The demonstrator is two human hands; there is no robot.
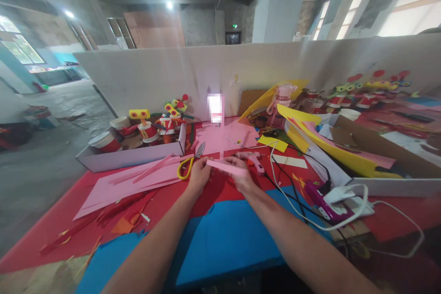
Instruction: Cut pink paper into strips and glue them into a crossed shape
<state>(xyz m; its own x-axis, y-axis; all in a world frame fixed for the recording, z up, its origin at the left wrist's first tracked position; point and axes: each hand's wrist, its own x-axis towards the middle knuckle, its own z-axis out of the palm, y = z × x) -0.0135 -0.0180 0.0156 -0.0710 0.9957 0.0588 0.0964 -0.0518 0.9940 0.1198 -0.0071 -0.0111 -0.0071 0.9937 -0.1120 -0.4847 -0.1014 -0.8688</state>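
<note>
A pink paper strip (225, 166) stretches between my two hands above the red table covering. My left hand (200, 173) pinches its left end, and my right hand (240, 172) has its fingers closed round the right part. Just left of my left hand lie scissors (186, 168) with yellow handles, blades pointing away from me. To the right of my right hand rests a pink glue gun (255, 164). Larger pink paper sheets (117, 183) lie at the left, and another pink sheet (213, 138) lies straight ahead.
A white box (131, 161) at the left holds paper-cup figures (149, 132). At the right, a cardboard box (389, 186) holds yellow and pink sheets. A purple power strip (327, 204) and loose cables lie nearby. Behind stands a white partition (155, 71).
</note>
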